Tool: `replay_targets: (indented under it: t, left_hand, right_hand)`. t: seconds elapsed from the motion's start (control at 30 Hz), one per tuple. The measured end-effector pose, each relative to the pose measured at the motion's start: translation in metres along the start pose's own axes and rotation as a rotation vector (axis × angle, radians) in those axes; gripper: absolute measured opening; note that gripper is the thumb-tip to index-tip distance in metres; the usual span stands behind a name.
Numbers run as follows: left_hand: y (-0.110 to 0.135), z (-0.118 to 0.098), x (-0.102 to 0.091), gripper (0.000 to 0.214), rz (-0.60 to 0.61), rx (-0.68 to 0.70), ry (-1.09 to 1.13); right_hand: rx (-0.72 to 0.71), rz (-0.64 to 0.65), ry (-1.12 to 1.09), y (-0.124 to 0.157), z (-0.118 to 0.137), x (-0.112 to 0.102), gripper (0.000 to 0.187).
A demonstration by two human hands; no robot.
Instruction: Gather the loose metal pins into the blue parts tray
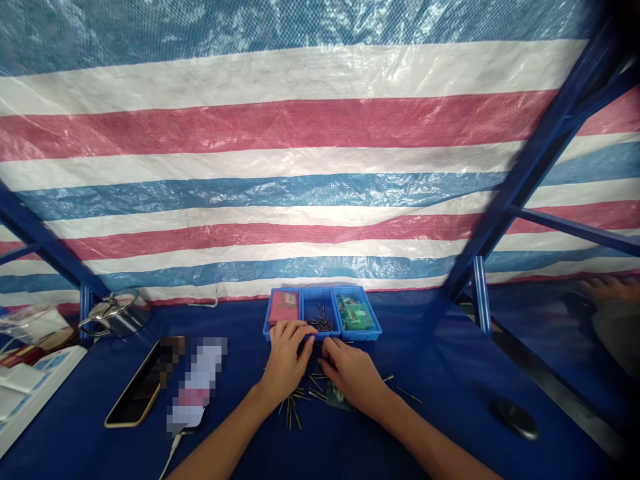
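Observation:
My left hand (288,360) reaches to the front edge of a blue three-compartment tray (303,313), its thumb and fingertips drawn close together over the edge. Beside it, my right hand (353,368) is closed, its fingers curled under. What either hand holds, if anything, is hidden. In the tray's middle compartment lie several thin metal rods (321,321). More slim rods with brass-coloured ends (293,408) are scattered on the blue table around my hands. A small clear plastic bag (338,397) lies partly under my right hand.
The tray's left compartment holds a red packet (285,307), the right one green packets (357,315). On the left are a phone (143,387), a blurred-out device with a cable (195,387), a metal mug (120,313) and a power strip (40,390). A black mouse (516,417) sits right. Another person's hand (610,289) shows far right.

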State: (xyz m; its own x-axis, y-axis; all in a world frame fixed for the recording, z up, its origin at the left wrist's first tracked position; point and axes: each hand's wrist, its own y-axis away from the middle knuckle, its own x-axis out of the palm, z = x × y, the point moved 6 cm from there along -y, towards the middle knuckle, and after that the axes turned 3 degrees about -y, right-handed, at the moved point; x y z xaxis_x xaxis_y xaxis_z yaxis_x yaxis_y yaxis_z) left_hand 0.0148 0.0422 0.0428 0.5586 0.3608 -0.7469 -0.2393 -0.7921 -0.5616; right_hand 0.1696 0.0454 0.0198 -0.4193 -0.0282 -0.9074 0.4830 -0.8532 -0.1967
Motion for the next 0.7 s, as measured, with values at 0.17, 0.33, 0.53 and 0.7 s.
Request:
replay_targets:
  t: [0.17,0.33,0.53,0.7]
  left_hand:
    - [0.0004,0.0009,0.001,0.019,0.012,-0.008,0.028]
    - [0.0008,0.0021,0.0024,0.021,0.029,-0.021,0.06]
    - [0.0003,0.0014,0.0013,0.023,0.031,-0.024,0.064]
    - [0.0,0.0003,0.0003,0.023,0.024,-0.018,0.047]
  right_hand:
    - [0.004,0.012,0.0,0.0009,0.0024,-0.0017,0.013]
    - [0.013,0.03,0.019,0.0003,0.0033,-0.0032,0.012]
    - [0.014,0.018,0.025,0.0003,0.003,-0.0021,0.015]
    - [0.015,0.019,0.009,0.0007,0.0026,-0.0024,0.016]
